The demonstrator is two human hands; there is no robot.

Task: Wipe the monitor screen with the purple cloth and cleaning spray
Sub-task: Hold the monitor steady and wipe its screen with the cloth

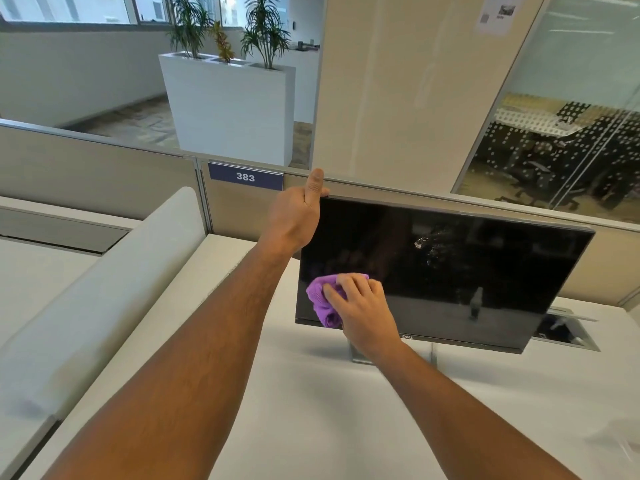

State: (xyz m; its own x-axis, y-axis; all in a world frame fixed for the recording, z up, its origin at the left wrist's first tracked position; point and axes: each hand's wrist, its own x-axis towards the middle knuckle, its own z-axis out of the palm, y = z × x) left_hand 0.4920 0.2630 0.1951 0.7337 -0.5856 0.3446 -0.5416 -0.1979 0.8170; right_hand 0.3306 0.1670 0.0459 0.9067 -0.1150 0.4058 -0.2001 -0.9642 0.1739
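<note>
A black Dell monitor stands on a white desk, its screen dark with a patch of spray droplets near the upper middle. My left hand grips the monitor's top left corner, thumb up along the edge. My right hand holds the bunched purple cloth against the lower left part of the screen. No spray bottle shows directly; a bottle-like shape is reflected in the screen's lower right.
The white desk runs toward me. A white padded divider lies to the left. Behind the monitor runs a beige partition with a blue "383" sign. A desk cable hatch sits open at the right.
</note>
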